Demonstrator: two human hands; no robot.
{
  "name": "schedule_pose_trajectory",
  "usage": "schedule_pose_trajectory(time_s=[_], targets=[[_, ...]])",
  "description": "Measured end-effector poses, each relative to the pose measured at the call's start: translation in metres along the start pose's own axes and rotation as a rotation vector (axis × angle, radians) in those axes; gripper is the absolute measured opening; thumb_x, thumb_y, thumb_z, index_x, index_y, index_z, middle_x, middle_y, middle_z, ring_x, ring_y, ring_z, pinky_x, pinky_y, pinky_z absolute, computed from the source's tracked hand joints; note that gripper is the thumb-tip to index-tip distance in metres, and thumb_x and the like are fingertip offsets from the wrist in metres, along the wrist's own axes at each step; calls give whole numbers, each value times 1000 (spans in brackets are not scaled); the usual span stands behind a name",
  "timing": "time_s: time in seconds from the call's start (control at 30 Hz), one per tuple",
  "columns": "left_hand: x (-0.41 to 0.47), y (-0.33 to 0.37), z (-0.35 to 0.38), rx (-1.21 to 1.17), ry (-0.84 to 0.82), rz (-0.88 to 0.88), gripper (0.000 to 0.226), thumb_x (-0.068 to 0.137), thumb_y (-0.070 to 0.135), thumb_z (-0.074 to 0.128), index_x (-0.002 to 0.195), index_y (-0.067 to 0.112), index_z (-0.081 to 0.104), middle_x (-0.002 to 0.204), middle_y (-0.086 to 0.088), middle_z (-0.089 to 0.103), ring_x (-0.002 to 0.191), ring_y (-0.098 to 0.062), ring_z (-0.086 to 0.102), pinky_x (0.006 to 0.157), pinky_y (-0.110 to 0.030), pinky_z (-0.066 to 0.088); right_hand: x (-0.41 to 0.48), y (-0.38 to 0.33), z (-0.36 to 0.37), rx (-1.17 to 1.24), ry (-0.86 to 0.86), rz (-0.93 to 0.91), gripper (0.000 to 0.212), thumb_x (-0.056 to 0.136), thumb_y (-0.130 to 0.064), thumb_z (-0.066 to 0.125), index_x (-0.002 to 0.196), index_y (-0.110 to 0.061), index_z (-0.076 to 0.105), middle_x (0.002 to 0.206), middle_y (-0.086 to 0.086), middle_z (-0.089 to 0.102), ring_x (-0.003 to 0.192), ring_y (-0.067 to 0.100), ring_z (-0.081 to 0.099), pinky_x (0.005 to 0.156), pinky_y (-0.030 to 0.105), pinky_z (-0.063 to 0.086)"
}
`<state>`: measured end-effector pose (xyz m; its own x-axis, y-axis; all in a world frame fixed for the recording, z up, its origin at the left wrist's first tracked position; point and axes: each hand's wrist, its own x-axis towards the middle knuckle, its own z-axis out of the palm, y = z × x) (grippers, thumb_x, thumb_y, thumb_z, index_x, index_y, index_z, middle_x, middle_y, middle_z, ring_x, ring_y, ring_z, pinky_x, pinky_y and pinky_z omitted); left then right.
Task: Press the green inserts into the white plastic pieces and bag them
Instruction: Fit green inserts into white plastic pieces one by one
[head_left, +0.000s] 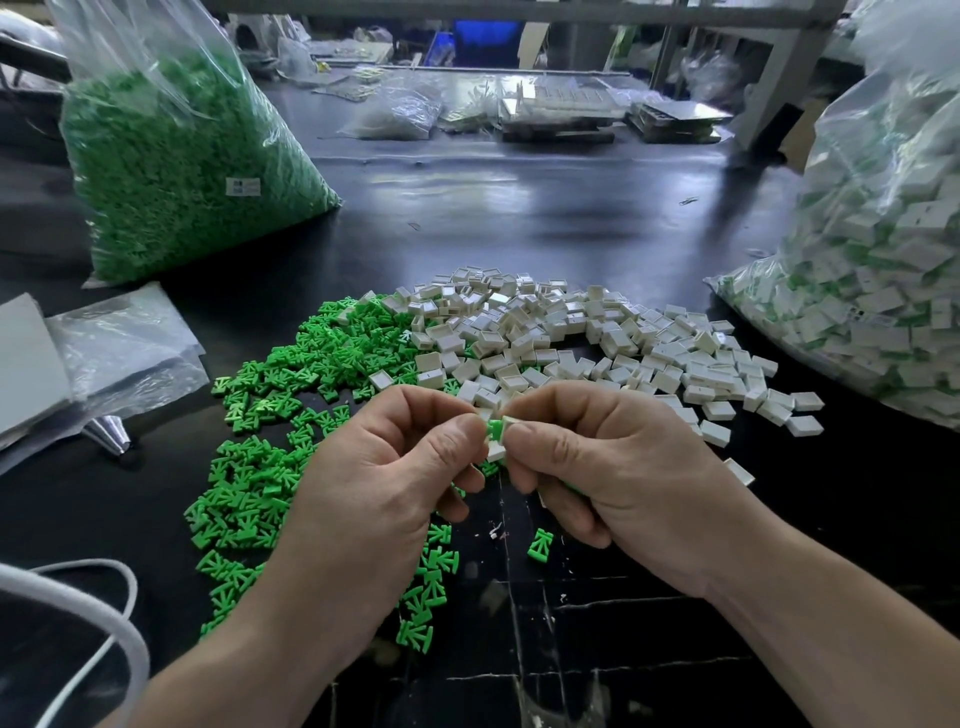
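Pinching an insert (494, 430) into a white piece (497, 454) between left hand (395, 467) and right hand (597, 467), low over the desk (571, 218). Just past the hands, loose piles. Farther right, the bag (883, 270), so probably a right hand drop.

Both bare forearms reach in from the bottom corners. The left hand (384, 467) and right hand (613, 467) meet at the fingertips, fingers curled, thumbs and forefingers together pinching one white piece (496, 453) with a green insert (494, 430).

no legible text; bag label (243, 186) blurred
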<state>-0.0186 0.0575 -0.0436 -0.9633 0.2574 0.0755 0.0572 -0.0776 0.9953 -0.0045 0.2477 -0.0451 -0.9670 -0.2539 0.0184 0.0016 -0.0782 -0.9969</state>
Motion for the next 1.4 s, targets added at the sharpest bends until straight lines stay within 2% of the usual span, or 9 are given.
schedule_pose_trajectory(time_s=[0.17,0.3,0.43,0.57,0.67,0.73,0.9,1.1,1.4], targets=[[-1,2,2,107,-9,43,21,74,44,69,84,25,71,75,-1,71,64,-11,65,57,-19,51,-1,1,0,-68,20,-45,12,96,-20,64,103,-19,74,75,2,67,47,11,48,40,23,38],[-1,1,0,82,-36,53,15,85,38,69,87,23,70,80,-8,72,67,-16,65,58,-22,52,-1,0,0,34,-24,-19,19,96,-19,60,110,-14,72,83,8,67,48,14,49,42,24,39],[2,1,1,-129,-114,-35,21,80,36,68,88,17,69,77,-16,68,65,-21,61,54,-26,49,-1,-1,0,64,-53,27,17,96,-21,60,102,-10,71,77,9,64,44,12,46,39,21,36],[4,3,4,-367,-199,-175,31,77,32,69,103,15,72,68,-8,63,56,-17,58,46,-25,47,-1,-4,3,111,-79,46,18,95,-27,61,84,-16,69,69,6,60,41,11,42,37,19,33],[3,5,6,-500,-282,-253,35,81,29,66,113,15,71,67,-8,63,52,-15,60,41,-23,48,-3,-5,6,156,-75,60,20,95,-27,61,79,-18,68,65,4,57,39,9,40,36,17,31],[2,4,8,-571,-288,-270,29,87,25,64,112,12,72,67,-9,64,52,-15,62,41,-22,49,-3,-4,9,193,-69,84,23,95,-28,60,76,-19,67,62,2,54,38,8,37,35,17,29],[-1,3,14,-657,-240,-252,31,76,25,65,101,10,76,65,-10,66,51,-15,64,42,-21,51,-3,-4,14,282,-72,88,30,96,-29,57,69,-23,68,59,-1,49,37,6,36,33,18,27],[1,-1,8,-708,-285,-224,42,72,24,80,109,7,72,71,-11,70,57,-17,68,48,-22,55,-3,-6,16,311,-66,87,26,96,-29,56,74,-21,67,60,0,48,38,7,35,34,17,28],[-3,-2,14,-696,-264,-178,33,76,21,78,106,9,72,66,-9,67,53,-16,66,46,-23,54,-8,-7,22,281,-61,80,25,97,-29,57,80,-12,62,62,2,50,39,9,38,33,17,28]])
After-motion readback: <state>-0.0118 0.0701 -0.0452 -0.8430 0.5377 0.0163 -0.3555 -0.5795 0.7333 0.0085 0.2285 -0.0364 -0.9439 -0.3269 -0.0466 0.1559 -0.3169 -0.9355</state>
